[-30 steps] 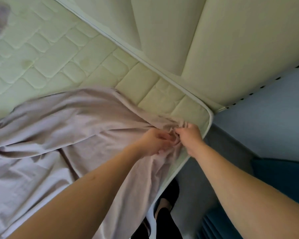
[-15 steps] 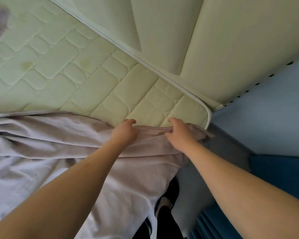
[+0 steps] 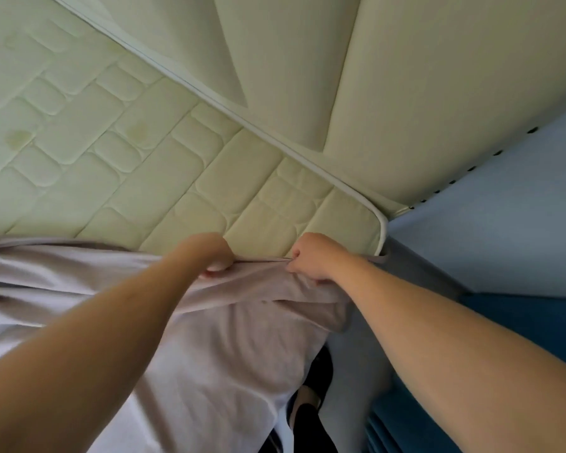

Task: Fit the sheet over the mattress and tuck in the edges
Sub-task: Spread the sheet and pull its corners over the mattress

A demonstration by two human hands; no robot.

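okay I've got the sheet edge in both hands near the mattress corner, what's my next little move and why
Probably draw the sheet edge toward the mattress corner and hook it over. Both the left hand and right hand grip the edge, yet that corner is bare.

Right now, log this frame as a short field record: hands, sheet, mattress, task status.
left hand: left hand grips the sheet's edge
right hand: right hand grips the same edge, nearer the corner
sheet: pale lilac sheet, bunched, hanging off the near side
mattress: quilted mattress, top mostly bare, corner uncovered
behind: padded headboard
status: corner not yet fitted, nothing tucked
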